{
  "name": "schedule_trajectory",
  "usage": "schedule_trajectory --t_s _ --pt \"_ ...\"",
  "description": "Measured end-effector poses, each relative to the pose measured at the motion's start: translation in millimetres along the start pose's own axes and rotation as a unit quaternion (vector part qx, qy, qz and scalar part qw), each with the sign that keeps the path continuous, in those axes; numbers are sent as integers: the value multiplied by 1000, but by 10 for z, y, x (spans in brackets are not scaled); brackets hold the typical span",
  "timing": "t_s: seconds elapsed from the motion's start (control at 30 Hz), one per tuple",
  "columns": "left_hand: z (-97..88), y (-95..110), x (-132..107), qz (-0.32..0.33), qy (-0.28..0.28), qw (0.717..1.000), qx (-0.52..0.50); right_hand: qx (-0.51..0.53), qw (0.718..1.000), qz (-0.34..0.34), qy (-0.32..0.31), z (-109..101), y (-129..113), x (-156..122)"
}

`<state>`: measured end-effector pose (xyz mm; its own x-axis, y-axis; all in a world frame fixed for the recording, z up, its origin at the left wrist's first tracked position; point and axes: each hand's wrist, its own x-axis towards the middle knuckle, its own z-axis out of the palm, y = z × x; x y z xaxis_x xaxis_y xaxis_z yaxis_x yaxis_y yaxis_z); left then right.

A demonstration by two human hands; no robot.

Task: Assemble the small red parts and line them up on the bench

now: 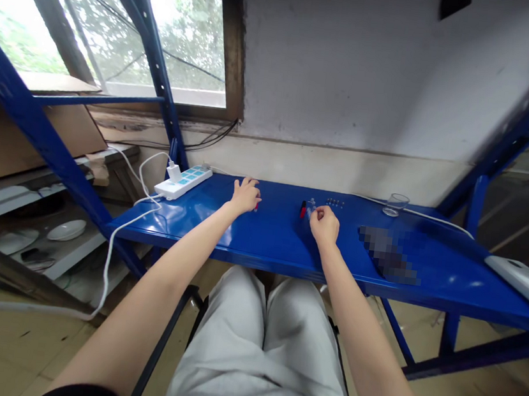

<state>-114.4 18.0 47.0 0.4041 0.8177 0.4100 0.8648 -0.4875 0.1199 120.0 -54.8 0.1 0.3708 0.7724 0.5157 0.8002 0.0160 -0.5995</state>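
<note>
My left hand (245, 196) is over the blue table (268, 243), palm down with its fingers spread. A small red piece (256, 207) shows at its right edge, partly hidden by the hand; whether they touch I cannot tell. Fingertips pinched together, my right hand (324, 226) is beside a small red-and-black object (303, 209). Tiny clear pieces (311, 206) lie between that object and the fingers. What the pinch holds is too small to make out. Just behind, several small shiny beads (335, 202) lie in rows.
A white power strip (183, 182) with a plugged-in cable sits at the table's left. Toward the right are a clear glass (395, 205), a pixelated dark object (387, 255) and a white device (524, 284). Blue rack posts (158, 63) frame the table, before a wall (357, 74).
</note>
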Motion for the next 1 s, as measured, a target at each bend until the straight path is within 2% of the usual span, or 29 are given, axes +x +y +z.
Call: schedule_trajectory --t_s 0.27,0.73,0.83,0.9,1.0 --pt "66 -19 -15 22 -4 1000 4 1 1000 -4 -2 30 38 12" --pt "88 -38 -20 17 11 1000 10 4 1000 -7 3 42 58 20" --pt "33 60 -34 17 44 998 -28 5 1000 -7 7 33 50 18" --pt "-8 171 -47 -4 91 993 -73 13 1000 -12 17 26 36 7" --pt "-1 367 -76 -58 160 968 -185 49 997 -55 34 18 -5 -30"
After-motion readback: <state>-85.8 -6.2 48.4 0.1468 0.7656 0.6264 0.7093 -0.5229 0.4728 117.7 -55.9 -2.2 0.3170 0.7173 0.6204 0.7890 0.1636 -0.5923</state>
